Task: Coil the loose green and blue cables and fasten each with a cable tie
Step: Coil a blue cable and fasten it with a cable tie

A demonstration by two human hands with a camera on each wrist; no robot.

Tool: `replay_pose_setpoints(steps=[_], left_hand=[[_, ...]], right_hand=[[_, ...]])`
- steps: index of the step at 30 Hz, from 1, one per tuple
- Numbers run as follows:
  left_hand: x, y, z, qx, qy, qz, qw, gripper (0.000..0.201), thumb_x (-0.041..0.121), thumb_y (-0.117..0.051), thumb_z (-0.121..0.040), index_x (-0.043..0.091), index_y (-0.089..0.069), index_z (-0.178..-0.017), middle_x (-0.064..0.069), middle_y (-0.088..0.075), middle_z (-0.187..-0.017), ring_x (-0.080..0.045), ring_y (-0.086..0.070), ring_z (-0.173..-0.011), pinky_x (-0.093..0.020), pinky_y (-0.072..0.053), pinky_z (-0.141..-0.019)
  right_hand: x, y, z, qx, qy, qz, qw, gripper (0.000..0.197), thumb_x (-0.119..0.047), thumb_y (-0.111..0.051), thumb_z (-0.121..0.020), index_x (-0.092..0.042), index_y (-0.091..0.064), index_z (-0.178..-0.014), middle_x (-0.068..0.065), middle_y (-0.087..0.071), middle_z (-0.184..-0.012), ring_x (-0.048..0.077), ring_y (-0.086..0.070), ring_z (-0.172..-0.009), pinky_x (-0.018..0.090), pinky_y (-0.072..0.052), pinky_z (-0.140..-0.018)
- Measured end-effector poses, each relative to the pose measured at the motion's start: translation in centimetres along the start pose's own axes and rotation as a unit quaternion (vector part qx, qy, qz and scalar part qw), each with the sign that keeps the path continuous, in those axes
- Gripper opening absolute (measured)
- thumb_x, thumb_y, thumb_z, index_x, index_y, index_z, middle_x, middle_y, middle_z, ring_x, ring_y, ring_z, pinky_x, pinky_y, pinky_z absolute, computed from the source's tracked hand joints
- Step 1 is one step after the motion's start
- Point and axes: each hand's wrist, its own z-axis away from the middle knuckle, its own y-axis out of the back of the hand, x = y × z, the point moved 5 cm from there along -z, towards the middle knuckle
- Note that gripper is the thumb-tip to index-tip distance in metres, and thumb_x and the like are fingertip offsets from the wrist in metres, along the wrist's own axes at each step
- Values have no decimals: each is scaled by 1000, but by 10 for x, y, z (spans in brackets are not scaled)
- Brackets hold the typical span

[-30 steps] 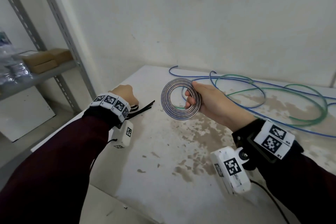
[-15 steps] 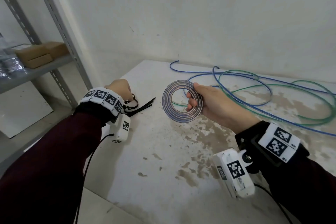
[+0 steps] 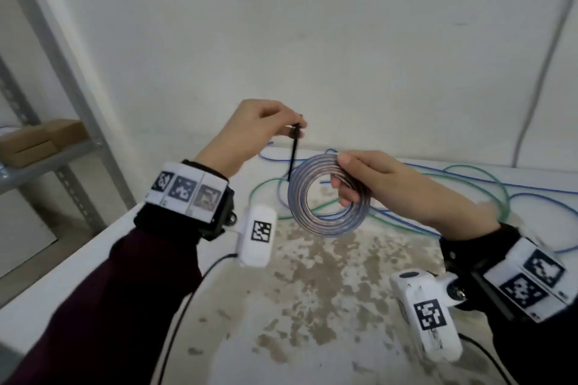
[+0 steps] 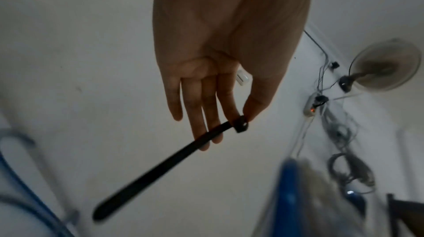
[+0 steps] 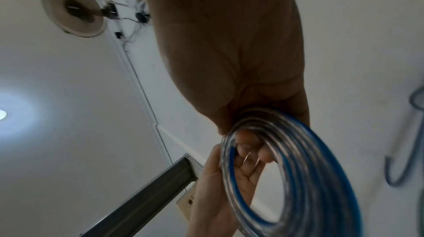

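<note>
A person's right hand (image 3: 369, 184) held a wound coil (image 3: 328, 197) upright above the stained tabletop (image 3: 312, 291), thumb on the rim and fingers curled through the centre. The left hand (image 3: 250, 131) pinched a black cable tie (image 3: 293, 153) by its head between thumb and fingertip, the strap hanging down just beside the coil's upper left edge. Loose green cable (image 3: 488, 178) and blue cable (image 3: 469, 175) lay sprawled on the tabletop behind. To fasten well, the strap's tip would likely need threading through the coil's centre (away from the gripping fingers, so they are not cinched in), then back into the head, with the right hand's grip kept firm so the turns do not spring apart.
</note>
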Motion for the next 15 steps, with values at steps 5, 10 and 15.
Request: replay_pose_setpoints(steps=[5,10,15], left_hand=[[15,-89,1,-77,32,190,978,21,13,-51,-95,-1,-65,-86,-14,-67,-91,-31,-70,-78,-33,-56,-78],[22,-150,-7,-67,76,242,965,31,26,-51,-96,6,-71,-82,-8,-73,-86,-20,-66,-68,-32,-54,-74],[37,-182,-11,-60,33,202,977,20,21,-59,-92,5,-64,-83,-12,-70,-80,-28,-66,-73,-44,-55,-79]], right_hand=[[0,57,33,31,-4,190,981,38,-32,-33,-103,-20,-53,-73,-6,-53,-56,28,-54,-65,41,-45,-68],[-2,116,60,108,-29,263,958,39,-32,-34,-102,-24,-49,-67,-2,-56,-60,23,-54,-64,40,-43,-68],[0,141,71,127,-46,276,952,41,-30,-35,-103,-26,-48,-64,-3,-56,-60,23,-54,-65,41,-44,-71]])
